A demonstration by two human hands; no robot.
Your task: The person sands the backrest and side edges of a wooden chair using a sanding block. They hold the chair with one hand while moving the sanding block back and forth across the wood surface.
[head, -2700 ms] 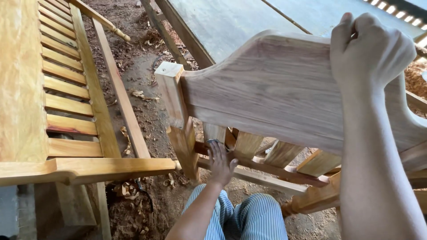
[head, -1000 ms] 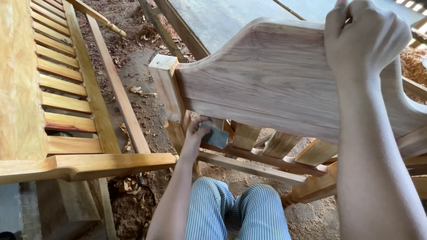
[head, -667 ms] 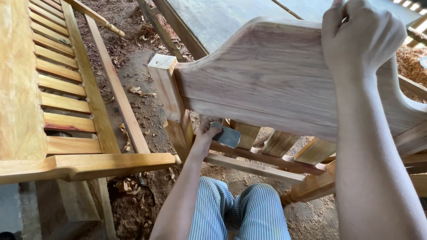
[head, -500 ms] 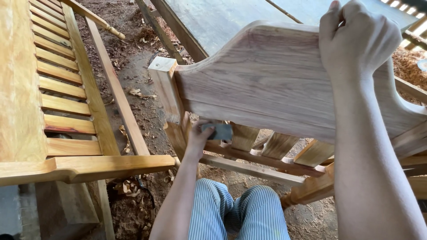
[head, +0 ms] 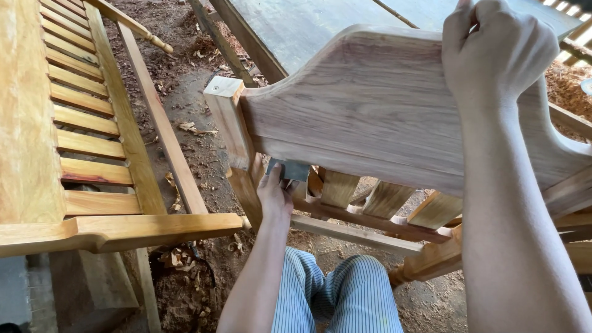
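The carved top rail [head: 382,117] of an unfinished wooden chair back is gripped along its upper edge by the right hand [head: 493,52], at about one o'clock in the view, fingers curled over the crest and closed on the wood. The left hand [head: 275,194], near the centre, is closed on a small grey sanding block [head: 288,169], which is pressed up against the rail's underside, just beside the corner post [head: 229,120] and touching the first of the vertical slats [head: 336,188]. The hands are well apart.

Several slips can be foreseen. If the block is pushed hard in so tight a corner, the knuckles may be driven against the post or a slat edge, and splinters picked up from the raw timber. The rail's edge may be rounded unevenly, since the underside is hidden from view. Should the right hand's grip be loosened, the frame, held tilted over the striped trousers [head: 333,302], may swing or drop towards the lap. At nine o'clock a varnished slatted bench [head: 92,123] stands near, and could be scuffed if the frame is swung.
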